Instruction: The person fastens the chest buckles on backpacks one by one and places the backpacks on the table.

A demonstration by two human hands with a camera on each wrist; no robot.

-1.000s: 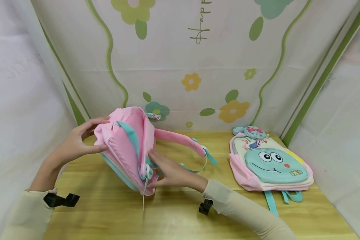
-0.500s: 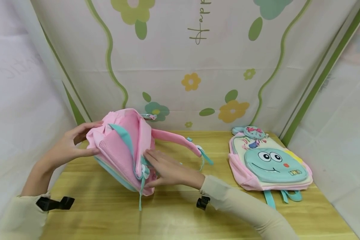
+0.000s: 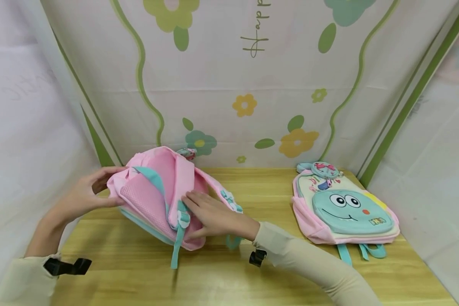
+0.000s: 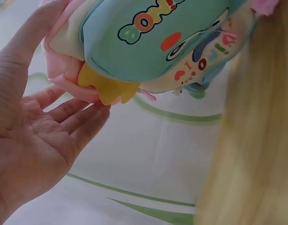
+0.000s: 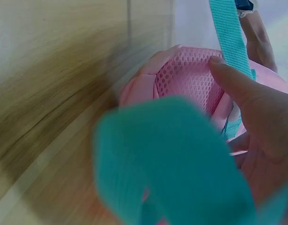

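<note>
A pink child's backpack point(image 3: 143, 202) stands tilted on the table, its mesh back and shoulder straps toward me. My left hand point(image 3: 80, 191) holds its left end, thumb on the near side and fingers behind. In the left wrist view those fingertips meet the bag by a yellow trim point(image 4: 108, 89), below the turquoise front pocket point(image 4: 129, 51). My right hand point(image 3: 214, 214) rests fairly straight fingers on the lower shoulder strap point(image 3: 183, 174), with its thumb on the mesh point(image 5: 188, 70) in the right wrist view. A turquoise webbing tail point(image 3: 177, 246) hangs down; another webbing strap point(image 5: 167, 154) blurs close to the right wrist camera.
Another backpack point(image 3: 352, 210), with a smiling turquoise face, lies flat at the right of the wooden table point(image 3: 229, 276). A round coin pouch point(image 3: 325, 169) sits at its top. Flower-printed cloth point(image 3: 214, 106) walls off the back and both sides.
Both hands have turned the pink backpack, lowering its upper end and shifting it slightly left. Its far shoulder strap, earlier stretched out rightward, has swung in behind my right hand.
</note>
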